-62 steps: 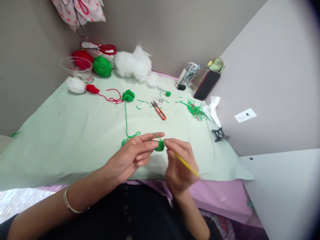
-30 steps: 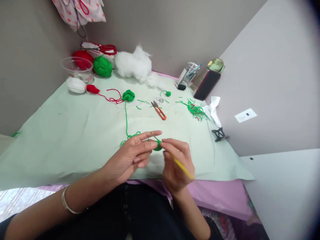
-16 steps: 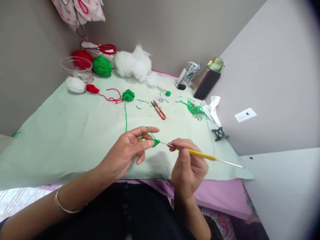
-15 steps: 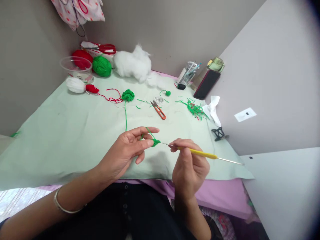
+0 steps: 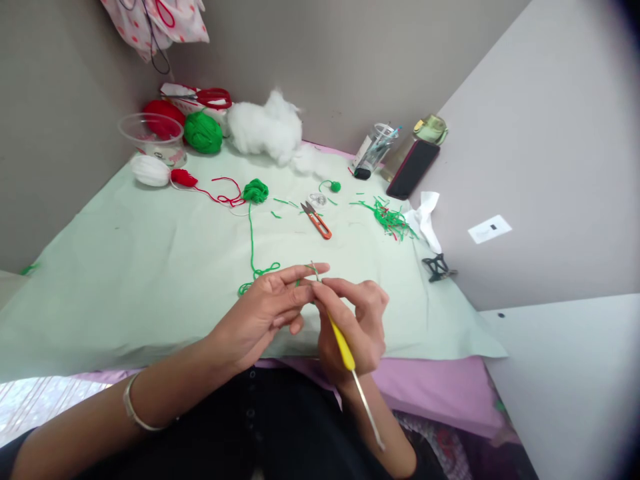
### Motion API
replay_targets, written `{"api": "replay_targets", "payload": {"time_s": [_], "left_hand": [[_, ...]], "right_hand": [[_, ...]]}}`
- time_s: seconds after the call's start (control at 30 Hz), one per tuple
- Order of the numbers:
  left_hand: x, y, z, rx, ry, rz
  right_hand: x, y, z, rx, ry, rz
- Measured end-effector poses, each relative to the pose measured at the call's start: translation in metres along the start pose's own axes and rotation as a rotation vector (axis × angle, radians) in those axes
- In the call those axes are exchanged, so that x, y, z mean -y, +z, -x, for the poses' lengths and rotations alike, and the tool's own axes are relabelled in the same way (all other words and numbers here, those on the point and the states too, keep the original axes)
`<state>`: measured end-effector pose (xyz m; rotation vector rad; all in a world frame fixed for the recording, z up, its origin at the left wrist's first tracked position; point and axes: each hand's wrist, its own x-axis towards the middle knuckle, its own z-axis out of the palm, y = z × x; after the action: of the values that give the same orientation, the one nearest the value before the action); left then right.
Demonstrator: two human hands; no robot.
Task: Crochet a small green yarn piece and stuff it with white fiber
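Note:
My right hand (image 5: 354,323) grips a crochet hook (image 5: 342,341) with a yellow handle; its metal back end points down toward me. The hook's tip rises beside my left forefinger, crossing green yarn. My left hand (image 5: 263,310) pinches a small green crochet piece between thumb and fingers, and the fingertips of both hands nearly hide it. Yarn runs over my left forefinger. Loose green loops (image 5: 267,269) lie on the cloth just behind that hand, joined by a strand to a small green yarn bundle (image 5: 256,191).
Orange thread snips (image 5: 317,221) and green yarn scraps (image 5: 390,220) lie beyond my hands. At the back are a clear tub (image 5: 170,155), a green yarn ball (image 5: 203,132), white stuffing (image 5: 265,127) and red-handled scissors (image 5: 214,98). A phone (image 5: 414,170) leans on a bottle (image 5: 431,128) at right.
My right hand has moved left to meet my left hand, and the hook has swung from nearly level to steep. Slack green loops now lie behind my left hand.

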<state>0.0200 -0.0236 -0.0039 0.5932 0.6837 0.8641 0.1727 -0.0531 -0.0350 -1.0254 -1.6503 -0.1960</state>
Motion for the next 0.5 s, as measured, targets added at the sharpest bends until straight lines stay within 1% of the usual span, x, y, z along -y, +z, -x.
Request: {"api": "replay_targets", "payload": {"time_s": [0.03, 0.07, 0.1, 0.17, 0.23, 0.3, 0.33, 0.4, 0.5], "left_hand": [[-0.001, -0.001, -0.001, 0.015, -0.035, 0.034], [-0.003, -0.002, -0.002, 0.02, -0.049, 0.059], [-0.004, -0.003, -0.002, 0.014, -0.041, 0.072], [-0.005, -0.004, -0.002, -0.021, 0.024, 0.051], [-0.003, -0.004, -0.001, -0.044, 0.104, -0.04], [0.0, -0.004, 0.001, -0.037, 0.153, -0.153], [0.002, -0.004, 0.001, -0.021, 0.161, -0.184], [0.003, -0.005, 0.002, 0.018, 0.158, -0.203], [0.002, -0.007, 0.002, 0.046, 0.149, -0.186]], "right_hand": [[-0.001, -0.001, -0.001, -0.003, 0.021, -0.032], [-0.002, -0.002, -0.002, -0.012, 0.088, -0.104], [-0.002, -0.003, -0.004, -0.022, 0.187, -0.201], [-0.001, -0.004, -0.008, -0.042, 0.396, -0.406], [0.0, -0.004, -0.011, -0.008, 0.518, -0.534], [0.001, -0.003, -0.011, 0.038, 0.554, -0.557], [0.002, -0.003, -0.01, 0.04, 0.566, -0.55], [0.001, -0.004, -0.009, 0.013, 0.611, -0.553], [-0.003, -0.006, -0.009, -0.008, 0.702, -0.655]]}}
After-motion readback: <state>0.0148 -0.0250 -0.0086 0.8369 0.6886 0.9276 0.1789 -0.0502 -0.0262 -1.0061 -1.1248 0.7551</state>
